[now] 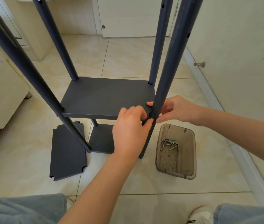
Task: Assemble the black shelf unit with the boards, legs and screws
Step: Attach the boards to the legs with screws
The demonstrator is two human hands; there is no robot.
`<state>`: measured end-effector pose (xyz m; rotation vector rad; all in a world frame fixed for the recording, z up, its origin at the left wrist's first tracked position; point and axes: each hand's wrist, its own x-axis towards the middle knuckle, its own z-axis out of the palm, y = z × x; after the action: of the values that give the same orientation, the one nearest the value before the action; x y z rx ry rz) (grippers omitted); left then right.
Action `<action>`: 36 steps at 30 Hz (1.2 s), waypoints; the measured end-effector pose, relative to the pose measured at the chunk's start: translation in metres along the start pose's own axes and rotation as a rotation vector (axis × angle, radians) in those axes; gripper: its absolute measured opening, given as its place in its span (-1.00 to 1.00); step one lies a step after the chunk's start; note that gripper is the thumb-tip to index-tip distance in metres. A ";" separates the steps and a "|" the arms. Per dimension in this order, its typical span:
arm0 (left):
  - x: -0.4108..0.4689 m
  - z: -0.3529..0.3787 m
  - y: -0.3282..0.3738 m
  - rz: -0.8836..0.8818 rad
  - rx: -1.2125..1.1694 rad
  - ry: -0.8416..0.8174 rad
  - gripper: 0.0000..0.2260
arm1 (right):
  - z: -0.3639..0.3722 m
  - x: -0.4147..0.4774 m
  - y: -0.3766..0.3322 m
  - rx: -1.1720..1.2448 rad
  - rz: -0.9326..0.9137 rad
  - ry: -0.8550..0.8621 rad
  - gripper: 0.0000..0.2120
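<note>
Right grip (175, 109) wraps the near leg (165, 81), steadying it against the middle board (105, 97). Left grip (131, 126) is pinched at that joint, likely fastening it. Cannot tell what it holds.

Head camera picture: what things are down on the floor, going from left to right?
loose black board → lower shelf board → brown plastic tray with screws inside

A room in a home: glossy beige floor tiles (128, 59), white cupboard doors (128, 16), cream furniture (1, 97) at left.
</note>
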<state>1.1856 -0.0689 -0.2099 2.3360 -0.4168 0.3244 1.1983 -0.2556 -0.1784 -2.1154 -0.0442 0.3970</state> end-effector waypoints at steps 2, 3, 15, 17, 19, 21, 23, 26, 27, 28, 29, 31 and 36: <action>0.004 0.008 -0.001 0.104 0.044 0.013 -0.72 | -0.001 0.001 0.002 -0.010 -0.005 0.002 -0.62; 0.005 0.013 -0.003 0.120 0.060 -0.015 -0.66 | -0.001 0.002 0.002 -0.012 -0.005 0.004 -0.63; 0.013 0.031 -0.012 0.159 0.023 -0.048 -0.70 | -0.018 0.012 0.018 0.474 0.318 -0.125 -0.55; 0.013 0.031 -0.014 0.159 0.036 -0.049 -0.70 | -0.004 0.017 0.017 0.442 0.362 -0.018 -0.72; 0.012 0.031 -0.014 0.155 0.042 -0.050 -0.70 | 0.009 0.020 0.014 0.384 0.358 0.017 -0.81; 0.010 0.031 -0.013 0.154 0.051 -0.046 -0.71 | 0.014 0.023 0.012 0.382 0.344 0.031 -0.82; 0.008 0.031 -0.013 0.161 0.079 -0.046 -0.70 | 0.014 0.023 0.012 0.399 0.337 0.024 -0.80; 0.006 0.032 -0.016 0.175 0.127 -0.047 -0.65 | 0.011 0.022 0.010 0.380 0.328 -0.014 -0.77; 0.006 0.032 -0.018 0.175 0.126 -0.050 -0.62 | 0.011 0.021 0.009 0.369 0.317 -0.028 -0.75; 0.005 0.031 -0.020 0.167 0.114 -0.056 -0.58 | 0.011 0.020 0.009 0.361 0.308 -0.039 -0.74; 0.006 0.031 -0.021 0.154 0.103 -0.064 -0.52 | 0.010 0.020 0.009 0.358 0.303 -0.049 -0.73; 0.005 0.032 -0.024 0.154 0.134 -0.075 -0.41 | 0.009 0.020 0.011 0.372 0.305 -0.063 -0.72; -0.004 0.041 -0.031 0.262 0.291 -0.016 -0.44 | 0.011 0.016 0.014 0.433 0.318 -0.074 -0.71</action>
<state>1.1988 -0.0765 -0.2592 2.5693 -0.7287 0.5215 1.2090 -0.2516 -0.1997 -1.6781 0.3134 0.6132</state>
